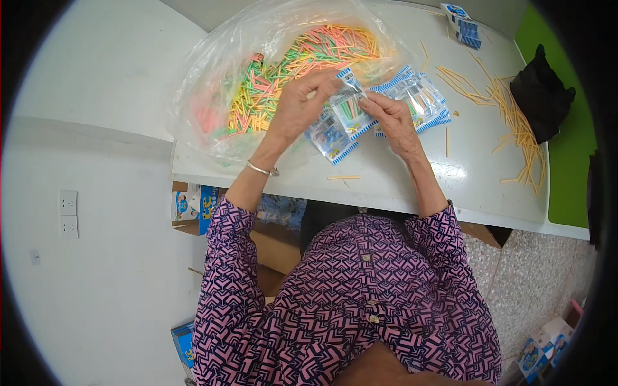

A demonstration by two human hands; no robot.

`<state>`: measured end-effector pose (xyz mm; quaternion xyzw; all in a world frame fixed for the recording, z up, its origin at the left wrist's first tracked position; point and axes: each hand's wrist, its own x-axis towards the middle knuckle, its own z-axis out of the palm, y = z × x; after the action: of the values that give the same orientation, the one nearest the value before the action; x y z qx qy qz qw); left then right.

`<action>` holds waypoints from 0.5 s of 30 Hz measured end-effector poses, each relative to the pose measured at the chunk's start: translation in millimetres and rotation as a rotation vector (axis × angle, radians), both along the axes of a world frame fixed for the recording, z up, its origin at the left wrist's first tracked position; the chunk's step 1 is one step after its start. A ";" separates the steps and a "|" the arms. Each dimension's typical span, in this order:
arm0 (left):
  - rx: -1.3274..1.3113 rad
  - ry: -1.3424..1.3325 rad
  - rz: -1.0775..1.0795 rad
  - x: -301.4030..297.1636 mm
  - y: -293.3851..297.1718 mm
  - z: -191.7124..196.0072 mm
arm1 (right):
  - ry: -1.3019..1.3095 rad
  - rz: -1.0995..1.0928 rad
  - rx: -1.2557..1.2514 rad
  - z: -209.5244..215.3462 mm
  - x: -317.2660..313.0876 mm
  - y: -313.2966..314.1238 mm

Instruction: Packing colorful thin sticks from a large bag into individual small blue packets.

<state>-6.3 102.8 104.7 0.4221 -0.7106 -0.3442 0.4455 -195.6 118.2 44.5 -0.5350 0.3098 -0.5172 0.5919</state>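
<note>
Between my hands is a small clear packet (351, 110) with blue-and-white striped ends and a few pink and green sticks inside. My right hand (394, 121) grips its right edge, thumb on the front. My left hand (302, 103) is closed at the packet's upper left, its fingertips partly hidden. Beneath and beside it lie more blue-and-white packets (421, 103), some with sticks showing. Behind my left hand, a large clear plastic bag (199, 74) lies open, full of loose thin sticks (322, 55) in pink, yellow and green.
Pale yellow sticks (515, 125) are strewn along the right side of the white table (386, 186), beside a black bag (543, 93). A stack of blue-and-white packets (465, 29) sits at the back right. Below the table's front edge are a blue-and-white box (207, 204) and cardboard (275, 248).
</note>
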 end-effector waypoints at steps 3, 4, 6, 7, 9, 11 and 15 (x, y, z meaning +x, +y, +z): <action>-0.078 -0.088 0.009 -4.6 7.0 0.0 | 0.003 -0.009 0.053 -3.2 -0.6 -2.2; -0.050 -0.094 0.001 -2.1 6.5 -0.2 | 0.004 -0.009 0.058 0.7 0.0 0.1; -0.021 -0.098 -0.007 -1.7 6.3 0.0 | -0.097 0.063 0.089 11.5 1.1 4.0; 0.030 0.000 -0.036 -3.1 6.2 1.8 | -0.095 0.064 0.091 9.4 -0.6 2.7; 0.086 0.101 -0.069 -7.8 7.4 7.9 | 0.071 0.174 0.128 4.9 -6.0 -2.2; 0.230 0.024 -0.092 -13.0 9.7 13.2 | 0.099 0.180 0.138 5.2 -9.2 -2.4; 0.125 -0.085 -0.129 -13.8 4.1 6.6 | 0.110 0.182 0.138 11.8 -10.0 1.6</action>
<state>-20.1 106.8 111.3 0.4165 -0.7318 -0.3975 0.3646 -205.6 119.8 56.3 -0.5464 0.3267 -0.4085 0.6540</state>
